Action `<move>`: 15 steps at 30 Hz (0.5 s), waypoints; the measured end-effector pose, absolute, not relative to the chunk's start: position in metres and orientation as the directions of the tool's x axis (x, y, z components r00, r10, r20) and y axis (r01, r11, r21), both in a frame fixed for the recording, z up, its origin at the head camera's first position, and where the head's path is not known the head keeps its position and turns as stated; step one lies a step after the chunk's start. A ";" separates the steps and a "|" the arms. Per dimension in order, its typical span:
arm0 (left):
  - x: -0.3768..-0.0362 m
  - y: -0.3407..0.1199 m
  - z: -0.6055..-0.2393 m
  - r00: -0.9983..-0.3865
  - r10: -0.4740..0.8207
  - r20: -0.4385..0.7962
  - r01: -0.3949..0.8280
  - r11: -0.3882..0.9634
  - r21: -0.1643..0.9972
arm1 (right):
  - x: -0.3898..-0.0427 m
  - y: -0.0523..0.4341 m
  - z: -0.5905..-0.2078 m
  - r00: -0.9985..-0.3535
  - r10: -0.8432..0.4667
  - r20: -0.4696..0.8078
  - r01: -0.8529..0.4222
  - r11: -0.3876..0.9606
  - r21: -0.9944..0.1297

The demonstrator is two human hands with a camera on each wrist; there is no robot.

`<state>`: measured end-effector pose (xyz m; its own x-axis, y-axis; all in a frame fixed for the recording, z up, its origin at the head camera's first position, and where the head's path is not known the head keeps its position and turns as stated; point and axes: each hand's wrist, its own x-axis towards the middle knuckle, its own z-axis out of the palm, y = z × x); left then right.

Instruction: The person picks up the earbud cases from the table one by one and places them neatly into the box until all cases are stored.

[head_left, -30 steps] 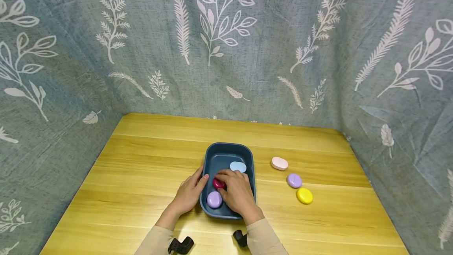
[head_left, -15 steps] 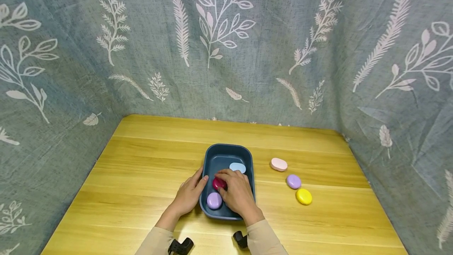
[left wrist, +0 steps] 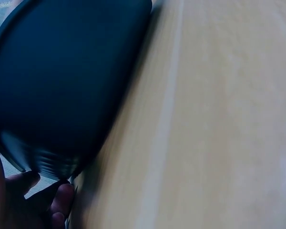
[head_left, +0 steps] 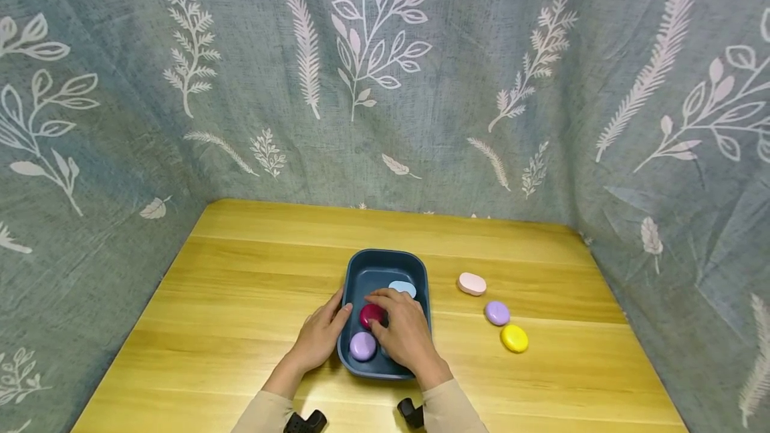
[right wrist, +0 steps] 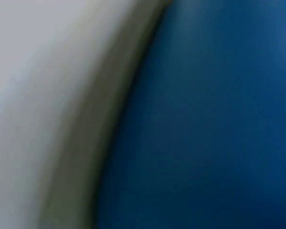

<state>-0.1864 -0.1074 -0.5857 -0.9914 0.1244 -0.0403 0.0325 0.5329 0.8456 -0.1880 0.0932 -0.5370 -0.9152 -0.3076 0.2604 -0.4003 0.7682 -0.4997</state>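
Crimson disc [head_left: 370, 316] sits pinched in my right grip [head_left: 406, 329]. Left grip [head_left: 321, 333] clamps the tray [head_left: 368, 282]; I'd hold it steady

Plain beige sleeves [head_left: 452, 409], small curved black wrist devices [head_left: 315, 421], possibly cameras, partly cropped

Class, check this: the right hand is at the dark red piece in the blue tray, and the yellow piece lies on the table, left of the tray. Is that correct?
Not quite: the head view shows the yellow piece on the table right of the blue tray. The right hand is at the dark red piece.
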 end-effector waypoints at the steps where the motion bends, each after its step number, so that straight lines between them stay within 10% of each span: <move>1: -0.186 -0.107 -0.586 -0.992 0.123 -0.041 0.031 0.531 0.847 | -0.187 0.094 -0.536 -0.914 -0.310 0.261 -0.403 0.767 -0.500; 15: -0.187 -0.108 -0.588 -0.992 0.116 -0.039 0.030 0.542 0.840 | -0.181 0.110 -0.513 -0.902 -0.325 0.282 -0.430 0.721 -0.543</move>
<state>-0.1871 -0.1079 -0.5880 -0.9925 0.1162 -0.0393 0.0302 0.5419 0.8399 -0.1813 0.1100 -0.5132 -0.9024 -0.3254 0.2823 -0.4300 0.7211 -0.5432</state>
